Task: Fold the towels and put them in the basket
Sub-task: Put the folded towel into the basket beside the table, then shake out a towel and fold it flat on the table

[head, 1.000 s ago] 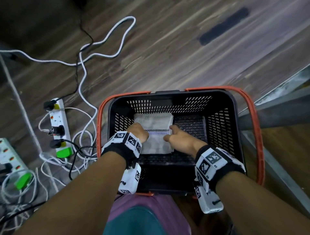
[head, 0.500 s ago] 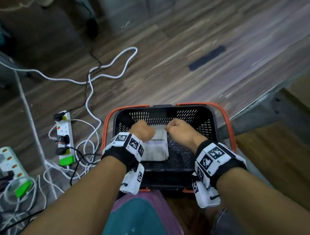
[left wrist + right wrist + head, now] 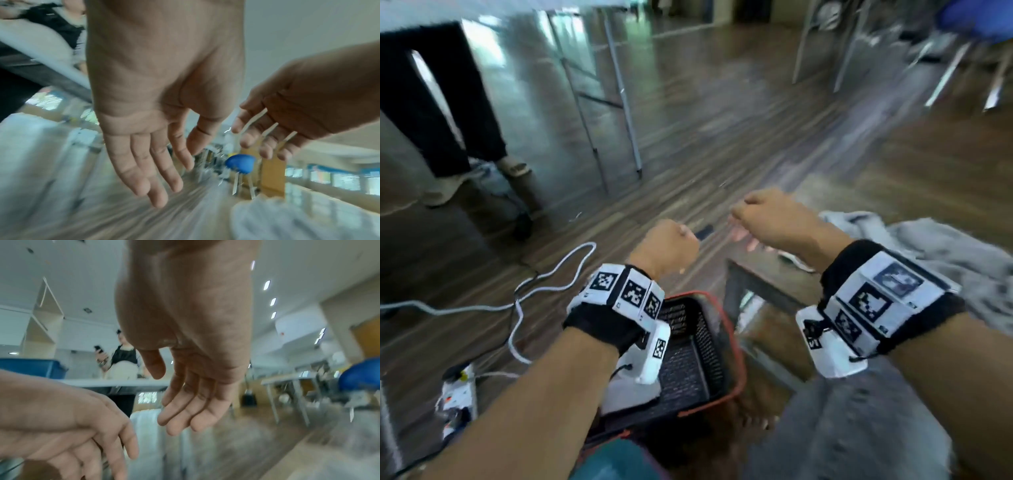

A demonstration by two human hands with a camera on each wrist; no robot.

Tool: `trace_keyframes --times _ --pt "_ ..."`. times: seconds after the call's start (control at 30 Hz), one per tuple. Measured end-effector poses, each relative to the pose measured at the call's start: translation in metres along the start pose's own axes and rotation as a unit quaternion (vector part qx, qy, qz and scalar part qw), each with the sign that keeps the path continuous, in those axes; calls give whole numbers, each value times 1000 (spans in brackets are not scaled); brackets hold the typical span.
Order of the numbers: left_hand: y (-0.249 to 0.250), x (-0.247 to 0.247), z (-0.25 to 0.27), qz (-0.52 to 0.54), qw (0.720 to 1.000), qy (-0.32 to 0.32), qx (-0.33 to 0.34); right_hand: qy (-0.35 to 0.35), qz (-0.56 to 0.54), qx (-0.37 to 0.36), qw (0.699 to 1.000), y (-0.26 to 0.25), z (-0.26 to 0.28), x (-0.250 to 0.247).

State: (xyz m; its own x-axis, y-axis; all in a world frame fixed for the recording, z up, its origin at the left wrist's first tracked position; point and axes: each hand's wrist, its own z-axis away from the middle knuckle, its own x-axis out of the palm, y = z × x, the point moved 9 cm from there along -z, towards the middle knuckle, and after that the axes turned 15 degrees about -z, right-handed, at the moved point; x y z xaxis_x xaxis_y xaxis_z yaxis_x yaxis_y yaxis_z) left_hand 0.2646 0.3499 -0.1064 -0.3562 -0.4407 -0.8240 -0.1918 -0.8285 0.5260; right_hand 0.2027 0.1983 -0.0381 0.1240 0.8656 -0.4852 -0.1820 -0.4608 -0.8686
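Note:
The black basket with an orange rim (image 3: 736,359) stands on the floor below my left wrist. A folded white towel (image 3: 630,389) lies inside it, partly hidden by my left forearm. Both hands are raised above the basket and hold nothing. In the head view my left hand (image 3: 667,245) is left of my right hand (image 3: 760,214). The wrist views show loose, nearly straight fingers on the left hand (image 3: 156,162) and the right hand (image 3: 191,402). A crumpled grey towel (image 3: 928,250) lies on the table (image 3: 767,335) at the right, beyond my right wrist.
White cables (image 3: 544,284) and a power strip (image 3: 457,390) lie on the wooden floor left of the basket. Another person's legs (image 3: 445,113) stand at the far left. Metal table legs (image 3: 619,99) rise behind. The picture is blurred by motion.
Both hands have let go of the folded towel and risen out of the basket. The head view has swung up and right, bringing the table with the grey towel into sight.

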Motion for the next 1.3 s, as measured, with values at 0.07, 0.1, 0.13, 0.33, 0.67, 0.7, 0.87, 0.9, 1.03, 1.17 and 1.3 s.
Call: trace_keyframes --times 0.07,0.1,0.13,0.33,0.67,0.7,0.87,0.9,1.03,1.17,1.3 --pt "73 -13 18 23 997 9 68 63 -7 -14 998 -9 41 -71" --pt "108 -15 31 36 995 11 95 96 -11 -22 995 -10 65 -105" --pt "143 -16 44 47 992 11 119 126 -20 -27 991 -8 89 -140" --pt "334 38 118 8 959 -13 283 245 -37 30 968 78 223 -291" --pt "455 296 168 -140 886 -232 377 358 25 274 892 296 353 -376" --pt "458 317 172 -153 875 -243 390 344 51 300 888 310 357 -376" --pt "472 386 179 -167 855 -235 430 243 135 453 847 376 373 -353" --pt "474 395 180 -169 852 -231 439 252 135 454 844 383 374 -351" --pt "485 419 173 -186 854 -195 446 331 132 395 847 389 372 -364" --pt "484 427 152 -59 915 -220 334 469 -15 255 846 377 366 -399" --pt "502 403 153 153 906 -245 309 488 -191 150 838 360 335 -404"
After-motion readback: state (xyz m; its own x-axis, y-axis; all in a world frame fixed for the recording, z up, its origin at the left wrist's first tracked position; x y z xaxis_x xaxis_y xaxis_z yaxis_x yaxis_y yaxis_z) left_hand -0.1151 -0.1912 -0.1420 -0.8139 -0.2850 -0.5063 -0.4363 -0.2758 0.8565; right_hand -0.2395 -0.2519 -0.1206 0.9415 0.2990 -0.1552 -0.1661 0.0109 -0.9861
